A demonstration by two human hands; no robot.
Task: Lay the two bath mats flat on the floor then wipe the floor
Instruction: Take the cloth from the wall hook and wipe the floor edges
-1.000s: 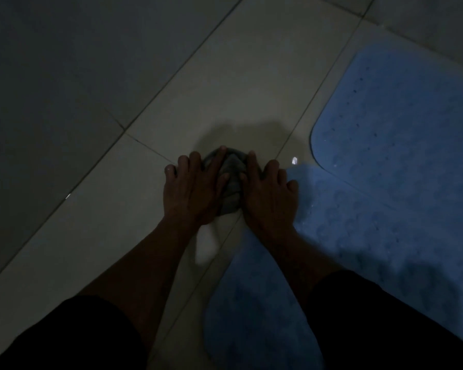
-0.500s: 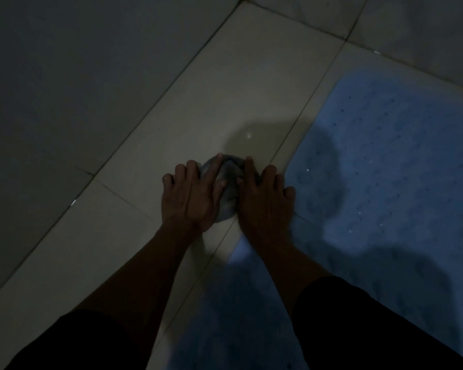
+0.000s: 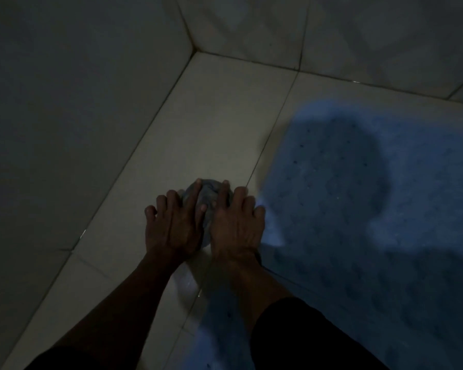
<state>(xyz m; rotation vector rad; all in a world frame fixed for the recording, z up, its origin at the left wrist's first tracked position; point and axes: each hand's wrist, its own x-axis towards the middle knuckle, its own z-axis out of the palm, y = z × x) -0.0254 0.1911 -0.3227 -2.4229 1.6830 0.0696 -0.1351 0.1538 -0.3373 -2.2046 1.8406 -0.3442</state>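
Note:
A bunched grey cloth (image 3: 208,193) lies on the pale tiled floor (image 3: 217,124). My left hand (image 3: 173,225) and my right hand (image 3: 237,222) press down on it side by side, fingers straight and spread. A blue bath mat (image 3: 372,198) with small holes lies flat on the floor to the right, touching my right hand's outer edge. A second blue mat (image 3: 225,329) shows dimly under my right forearm; where the two mats meet is lost in shadow.
Tiled walls (image 3: 78,102) rise on the left and at the back (image 3: 358,36), meeting in a corner (image 3: 194,50) ahead of the cloth. A dark head shadow (image 3: 353,161) falls across the mat. The scene is very dim.
Both hands have pushed the cloth forward along the floor toward the wall corner, which has come into view. The mat's near edge now lies beside my right hand.

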